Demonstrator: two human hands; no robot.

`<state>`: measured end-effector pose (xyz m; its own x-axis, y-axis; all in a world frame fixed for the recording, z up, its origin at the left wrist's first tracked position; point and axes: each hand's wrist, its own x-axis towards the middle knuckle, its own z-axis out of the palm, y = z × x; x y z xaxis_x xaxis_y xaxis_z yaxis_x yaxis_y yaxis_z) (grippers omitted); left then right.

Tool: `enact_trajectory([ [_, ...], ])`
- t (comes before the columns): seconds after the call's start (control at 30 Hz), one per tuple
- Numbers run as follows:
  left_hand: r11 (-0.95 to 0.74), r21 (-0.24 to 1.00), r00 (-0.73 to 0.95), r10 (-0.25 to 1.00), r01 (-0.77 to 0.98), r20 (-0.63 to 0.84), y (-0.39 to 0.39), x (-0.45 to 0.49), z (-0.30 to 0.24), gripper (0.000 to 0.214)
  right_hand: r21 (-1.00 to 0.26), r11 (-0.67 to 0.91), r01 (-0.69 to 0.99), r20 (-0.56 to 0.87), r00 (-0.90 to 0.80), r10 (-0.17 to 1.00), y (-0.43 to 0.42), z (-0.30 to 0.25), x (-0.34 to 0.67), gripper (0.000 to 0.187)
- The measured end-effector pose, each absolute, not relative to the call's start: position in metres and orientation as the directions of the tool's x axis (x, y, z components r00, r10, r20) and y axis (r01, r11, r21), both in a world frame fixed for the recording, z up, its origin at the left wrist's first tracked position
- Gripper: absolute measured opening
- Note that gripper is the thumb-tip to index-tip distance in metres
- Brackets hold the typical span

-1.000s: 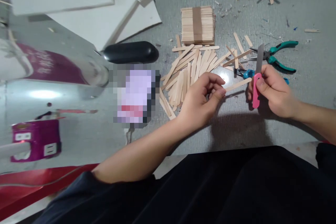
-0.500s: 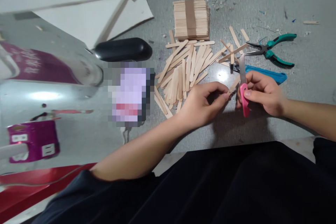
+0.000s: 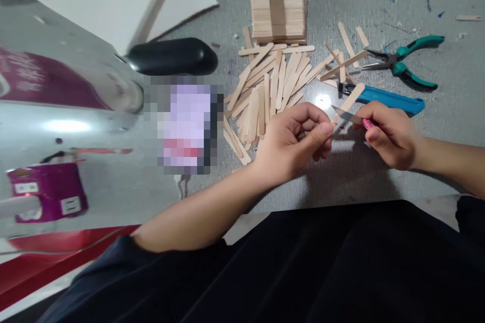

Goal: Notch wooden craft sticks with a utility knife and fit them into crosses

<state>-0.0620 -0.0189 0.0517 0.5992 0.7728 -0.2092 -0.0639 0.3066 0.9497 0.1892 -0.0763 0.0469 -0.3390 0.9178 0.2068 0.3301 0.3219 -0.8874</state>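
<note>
My left hand [image 3: 295, 144] pinches one end of a wooden craft stick [image 3: 350, 100] that points up and to the right. My right hand [image 3: 388, 131] is closed round a pink-handled knife [image 3: 350, 118]; its grey blade lies flat and points left, with the tip touching the stick near my left fingertips. Just behind both hands, a loose heap of wooden sticks [image 3: 271, 91] is spread on the grey floor.
A banded bundle of sticks [image 3: 278, 7] lies behind the heap. A blue utility knife [image 3: 390, 100] and green-handled pliers [image 3: 407, 63] lie at the right. White boards [image 3: 113, 5], a black oval object [image 3: 172, 55] and a silver and purple sheet [image 3: 56, 126] fill the left.
The knife blade has swung from upright to flat, pointing left against the stick. My right hand has moved in toward my left. The stick now tilts upward.
</note>
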Motion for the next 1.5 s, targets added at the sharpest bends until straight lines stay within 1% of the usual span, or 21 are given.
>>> enact_trajectory([
  [0.07, 0.34, 0.938, 0.624, 0.749, -0.069, -0.225, -0.021, -0.062, 0.053, 0.054, -0.851, 0.398, 0.342, 0.273, -0.359, 0.892, -0.076, 0.044, 0.19, 0.033],
  [0.17, 0.35, 0.935, 0.67, 0.708, -0.057, -0.224, -0.022, -0.062, 0.055, 0.05, -0.809, 0.449, 0.38, 0.289, -0.407, 0.866, -0.077, 0.041, 0.19, 0.037],
  [0.23, 0.323, 0.946, 0.694, 0.69, -0.039, -0.207, -0.022, -0.063, 0.055, 0.047, -0.793, 0.45, 0.411, 0.262, -0.436, 0.861, -0.077, 0.04, 0.19, 0.041],
  [0.3, 0.262, 0.965, 0.709, 0.685, -0.023, -0.169, -0.021, -0.065, 0.054, 0.042, -0.788, 0.451, 0.419, 0.253, -0.449, 0.857, -0.078, 0.039, 0.19, 0.043],
  [0.43, 0.151, 0.988, 0.713, 0.696, -0.032, -0.083, -0.017, -0.066, 0.048, 0.038, -0.786, 0.463, 0.41, 0.247, -0.477, 0.843, -0.079, 0.037, 0.189, 0.037],
  [0.57, 0.161, 0.987, 0.724, 0.682, -0.009, -0.104, -0.016, -0.065, 0.045, 0.034, -0.776, 0.473, 0.417, 0.244, -0.492, 0.836, -0.081, 0.036, 0.187, 0.034],
  [0.77, 0.128, 0.991, 0.746, 0.663, -0.024, -0.067, -0.017, -0.066, 0.046, 0.034, -0.751, 0.46, 0.474, 0.207, -0.493, 0.845, -0.082, 0.038, 0.186, 0.044],
  [0.97, 0.052, 0.998, 0.764, 0.643, 0.022, -0.051, -0.015, -0.069, 0.051, 0.02, -0.727, 0.51, 0.459, 0.266, -0.496, 0.827, -0.081, 0.036, 0.187, 0.034],
  [1.1, 0.046, 0.999, 0.766, 0.641, 0.029, -0.052, -0.016, -0.07, 0.052, 0.014, -0.713, 0.486, 0.506, 0.214, -0.502, 0.838, -0.081, 0.034, 0.187, 0.044],
  [1.23, 0.054, 0.998, 0.751, 0.658, 0.034, -0.061, -0.018, -0.07, 0.052, 0.015, -0.719, 0.477, 0.506, 0.202, -0.504, 0.84, -0.081, 0.037, 0.187, 0.045],
  [1.33, 0.065, 0.997, 0.74, 0.668, 0.044, -0.077, -0.018, -0.069, 0.052, 0.02, -0.718, 0.408, 0.563, 0.071, -0.525, 0.848, -0.081, 0.047, 0.188, 0.045],
  [1.4, 0.045, 0.999, 0.74, 0.671, 0.024, -0.048, -0.018, -0.069, 0.052, 0.022, -0.719, 0.365, 0.592, -0.011, -0.534, 0.845, -0.081, 0.054, 0.189, 0.042],
  [1.5, 0.002, 1.0, 0.736, 0.677, -0.01, 0.006, -0.019, -0.068, 0.051, 0.025, -0.738, 0.349, 0.578, -0.026, -0.54, 0.841, -0.081, 0.059, 0.19, 0.038],
])
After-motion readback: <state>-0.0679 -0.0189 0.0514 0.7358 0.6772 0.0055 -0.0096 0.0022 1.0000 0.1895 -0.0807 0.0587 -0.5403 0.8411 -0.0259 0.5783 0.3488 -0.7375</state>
